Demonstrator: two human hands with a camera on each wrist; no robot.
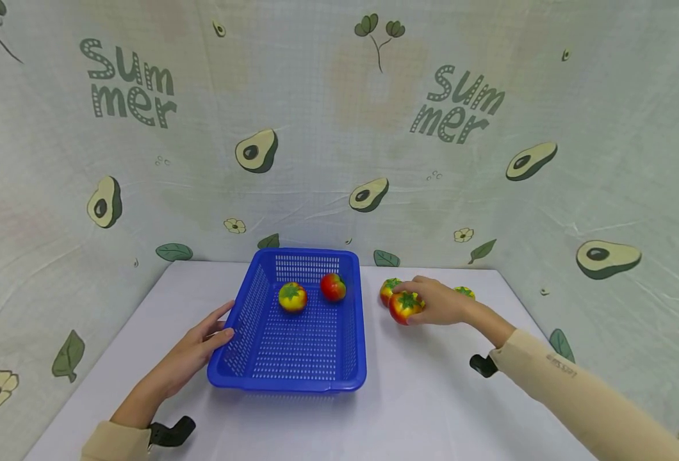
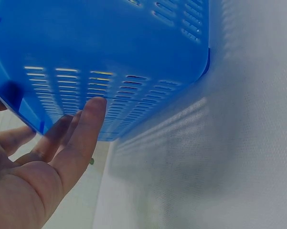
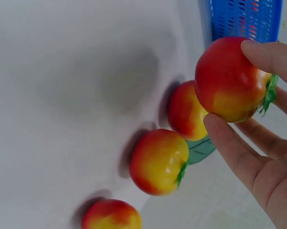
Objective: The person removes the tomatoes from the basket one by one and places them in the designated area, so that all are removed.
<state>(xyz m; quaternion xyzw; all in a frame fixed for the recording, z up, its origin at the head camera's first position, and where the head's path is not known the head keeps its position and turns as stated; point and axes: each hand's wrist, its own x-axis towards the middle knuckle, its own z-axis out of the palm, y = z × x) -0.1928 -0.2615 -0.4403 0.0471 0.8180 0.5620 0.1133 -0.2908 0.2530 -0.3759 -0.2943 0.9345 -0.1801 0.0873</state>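
My right hand (image 1: 439, 301) pinches a round red-and-yellow fruit (image 3: 229, 81) with a green leafy cap between thumb and fingertips, to the right of the blue basket (image 1: 287, 385). Its shadow falls apart from it on the table in the right wrist view. Just behind it in the head view is a similar fruit (image 1: 387, 293), and another (image 1: 465, 291) shows partly behind the wrist. At the basket's left side my left hand (image 1: 192, 352) holds the rim, thumb near the top edge and fingers (image 2: 88, 129) along the slotted outer wall. Two such fruits, one yellower (image 1: 292, 298) and one redder (image 1: 333, 287), lie inside.
Three loose fruits, the middle one (image 3: 158, 162) among them, lie in a row on the white table (image 1: 432, 397) in the right wrist view. A cloth (image 1: 310, 96) printed with avocados and leaves hangs behind the table and at both sides.
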